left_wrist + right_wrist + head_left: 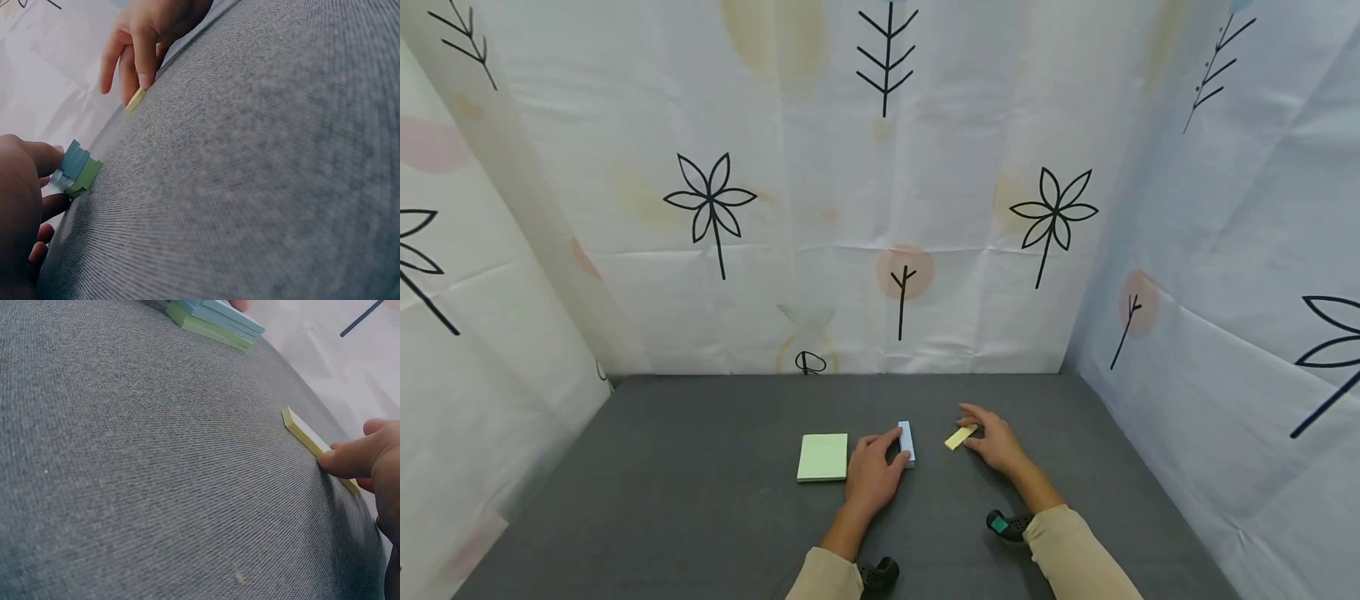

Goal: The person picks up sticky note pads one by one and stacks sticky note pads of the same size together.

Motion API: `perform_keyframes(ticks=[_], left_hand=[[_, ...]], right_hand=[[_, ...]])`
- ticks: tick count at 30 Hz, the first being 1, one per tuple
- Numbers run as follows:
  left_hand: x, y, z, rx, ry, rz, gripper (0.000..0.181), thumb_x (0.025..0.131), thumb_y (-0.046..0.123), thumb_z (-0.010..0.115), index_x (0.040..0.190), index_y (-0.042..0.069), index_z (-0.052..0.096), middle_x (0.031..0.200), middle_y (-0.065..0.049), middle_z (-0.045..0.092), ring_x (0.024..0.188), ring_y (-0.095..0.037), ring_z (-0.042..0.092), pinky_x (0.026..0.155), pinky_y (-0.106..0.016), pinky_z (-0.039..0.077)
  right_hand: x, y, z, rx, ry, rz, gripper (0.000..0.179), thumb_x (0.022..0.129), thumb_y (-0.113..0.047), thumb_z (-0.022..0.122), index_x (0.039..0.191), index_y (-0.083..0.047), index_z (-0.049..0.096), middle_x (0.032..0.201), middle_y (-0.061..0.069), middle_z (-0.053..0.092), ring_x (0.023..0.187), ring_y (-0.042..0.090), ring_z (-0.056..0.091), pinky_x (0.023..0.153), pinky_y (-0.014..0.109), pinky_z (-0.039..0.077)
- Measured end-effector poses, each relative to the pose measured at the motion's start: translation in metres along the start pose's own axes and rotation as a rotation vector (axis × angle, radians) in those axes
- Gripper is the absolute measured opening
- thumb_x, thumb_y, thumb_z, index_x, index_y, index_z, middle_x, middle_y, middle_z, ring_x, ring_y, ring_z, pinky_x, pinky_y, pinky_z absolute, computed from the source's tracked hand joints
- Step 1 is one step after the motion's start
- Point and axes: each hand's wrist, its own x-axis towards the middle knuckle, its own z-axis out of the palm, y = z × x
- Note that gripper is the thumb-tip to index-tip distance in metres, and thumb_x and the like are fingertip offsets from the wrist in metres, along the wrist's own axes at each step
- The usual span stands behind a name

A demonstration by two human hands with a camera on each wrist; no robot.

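Observation:
My left hand [872, 475] holds a small stack of narrow sticky note pads between thumb and fingers. Light blue pads [906, 442] lie on top; a green pad [212, 332] shows beneath them in the right wrist view. To the right, my right hand [996, 442] pinches a narrow yellow sticky note pad [958, 437] by its sides, at or just above the tabletop. In the right wrist view, the thumb covers part of this yellow pad [300, 430]. A square pale green sticky note pad [822, 457] lies just left of my left hand.
The dark grey cloth-covered table [700, 500] reaches back to a white patterned curtain [820, 167]. Similar curtains stand along both sides. A black wrist strap with a teal patch [1000, 523] sits at my right wrist.

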Motion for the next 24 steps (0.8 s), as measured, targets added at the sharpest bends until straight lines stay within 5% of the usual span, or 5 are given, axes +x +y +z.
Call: perform_keyframes(ticks=[8,14,24], left_hand=[[-0.001,0.003,-0.002,-0.002,-0.002,-0.012,0.04,0.089,0.032,0.068,0.128,0.021,0.066,0.118,-0.009,0.064,0.114,-0.028,0.054,0.092,-0.05,0.044],[-0.001,0.003,-0.002,-0.013,-0.013,-0.018,0.04,0.09,0.032,0.068,0.128,0.021,0.066,0.119,-0.009,0.063,0.115,-0.028,0.054,0.091,-0.051,0.044],[-0.001,0.003,-0.003,-0.006,-0.011,-0.017,0.04,0.089,0.032,0.069,0.128,0.021,0.066,0.118,-0.009,0.063,0.114,-0.028,0.054,0.091,-0.051,0.044]], right_hand=[[-0.005,-0.003,-0.001,-0.064,0.087,0.02,0.054,0.081,-0.001,0.076,0.132,0.0,0.057,0.094,0.005,0.07,0.091,0.03,0.06,0.083,0.051,0.046],[-0.006,-0.006,0.002,-0.103,0.105,0.088,0.05,0.08,-0.008,0.079,0.126,-0.003,0.061,0.077,-0.005,0.06,0.064,0.012,0.052,0.064,0.036,0.045],[-0.009,-0.015,0.011,-0.109,0.133,0.138,0.046,0.081,-0.01,0.078,0.124,-0.002,0.063,0.066,-0.007,0.056,0.054,0.011,0.048,0.055,0.033,0.042]])
